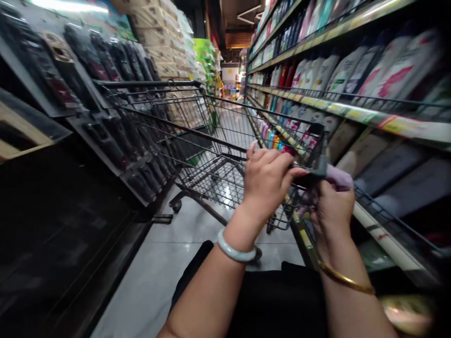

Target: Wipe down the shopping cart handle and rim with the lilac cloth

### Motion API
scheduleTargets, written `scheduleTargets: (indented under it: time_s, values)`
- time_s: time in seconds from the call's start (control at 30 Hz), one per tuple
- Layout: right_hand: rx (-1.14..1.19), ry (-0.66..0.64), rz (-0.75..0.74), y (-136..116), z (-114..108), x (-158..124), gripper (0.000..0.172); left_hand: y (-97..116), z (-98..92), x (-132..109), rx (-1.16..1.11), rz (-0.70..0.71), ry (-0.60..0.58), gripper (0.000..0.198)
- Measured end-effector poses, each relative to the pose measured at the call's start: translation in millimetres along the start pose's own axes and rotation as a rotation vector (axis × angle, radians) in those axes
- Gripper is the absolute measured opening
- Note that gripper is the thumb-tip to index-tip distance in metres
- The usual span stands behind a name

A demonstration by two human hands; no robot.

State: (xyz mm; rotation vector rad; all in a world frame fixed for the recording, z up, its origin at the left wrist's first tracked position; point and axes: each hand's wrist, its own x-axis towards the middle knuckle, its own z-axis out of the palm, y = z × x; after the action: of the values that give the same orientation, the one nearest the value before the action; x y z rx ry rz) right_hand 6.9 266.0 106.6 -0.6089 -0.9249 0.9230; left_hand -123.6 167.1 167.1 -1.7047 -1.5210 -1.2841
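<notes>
A black wire shopping cart [218,136] stands at an angle in front of me, its basket showing bare wire mesh. My left hand [266,176], with a pale green bangle on the wrist, has its fingers wrapped over the cart's bar near the grey corner piece [319,166]. Just right of that corner, my right hand [334,206], wearing a gold bangle, is closed around a soft-looking lilac thing [340,178]. Its kind is unclear, and a patterned purplish part hangs below between the hands. Blur hides whether my right hand also touches the cart.
Shelves of bottles [352,70] with a price-tag rail [366,117] run close along the right. On the left, a rack of dark hanging packages [109,141] stands beside a black cabinet [63,234]. Stacked packs [158,37] rise behind it. Shiny tiled floor [141,281] lies between.
</notes>
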Motion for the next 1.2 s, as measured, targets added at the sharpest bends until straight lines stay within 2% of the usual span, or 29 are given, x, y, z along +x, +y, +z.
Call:
scheduleTargets:
  time_s: [0.1,0.2,0.27,0.33,0.4,0.43,0.5,0.57,0.67,0.73,0.8,0.87,0.93,1.03,1.07,1.13,1.2]
  values:
    - [0.051,0.023,-0.118,-21.9,8.7,-3.8,0.024,-8.7,-4.7,1.3,-0.023,0.031,0.021,0.035]
    - [-0.114,-0.018,-0.184,-10.9,5.8,-5.8,0.036,-15.6,-5.1,2.6,-0.011,0.045,0.04,0.039]
    - [-0.281,-0.051,-0.104,8.7,-2.1,-5.1,0.031,-18.5,-4.7,3.1,-0.012,0.049,0.037,0.041]
    - [-0.357,-0.059,0.058,24.5,-8.9,-3.5,0.023,-20.4,-5.0,3.5,-0.009,0.054,0.031,0.042]
    - [-0.333,-0.065,0.184,26.3,-9.2,-2.8,0.023,-22.0,-6.4,4.1,-0.005,0.059,0.028,0.043]
    - [-0.289,-0.072,0.194,20.7,-6.6,-3.6,0.026,-22.6,-7.3,4.5,-0.005,0.062,0.026,0.042]
    - [-0.192,-0.087,0.089,0.0,2.5,-7.6,0.033,-23.4,-9.5,5.5,-0.003,0.068,0.017,0.042]
    - [-0.141,-0.086,-0.105,-22.4,11.9,-13.2,0.037,-23.5,-11.7,6.8,0.0,0.071,0.0,0.043]
    - [-0.2,-0.076,-0.284,-30.6,16.3,-16.6,0.034,-23.0,-13.4,8.6,0.01,0.059,-0.022,0.047]
    - [-0.276,-0.058,-0.233,-16.0,12.0,-12.7,0.031,-23.0,-13.2,9.8,0.019,0.041,-0.034,0.05]
    - [-0.325,-0.041,-0.041,1.1,6.7,-6.5,0.03,-23.4,-12.4,11.2,0.03,0.027,-0.052,0.05]
    - [-0.306,-0.039,0.1,6.2,5.4,-2.6,0.03,-23.9,-11.6,12.8,0.046,0.023,-0.07,0.048]
    - [-0.245,-0.067,0.042,-4.8,9.1,-3.3,0.033,-24.2,-10.9,14.6,0.071,0.025,-0.092,0.046]
    - [-0.223,-0.134,-0.223,-27.4,15.3,-7.0,0.038,-23.5,-8.9,17.8,0.109,0.025,-0.121,0.046]
    - [-0.247,-0.137,-0.268,-29.3,14.7,-6.8,0.038,-22.7,-7.6,19.0,0.119,0.023,-0.129,0.046]
    - [-0.327,-0.099,-0.228,-20.6,8.4,-2.9,0.036,-20.6,-3.6,21.9,0.142,0.009,-0.139,0.044]
    - [-0.408,-0.049,-0.037,-2.7,-1.5,4.0,0.033,-17.6,1.7,25.5,0.17,-0.013,-0.158,0.041]
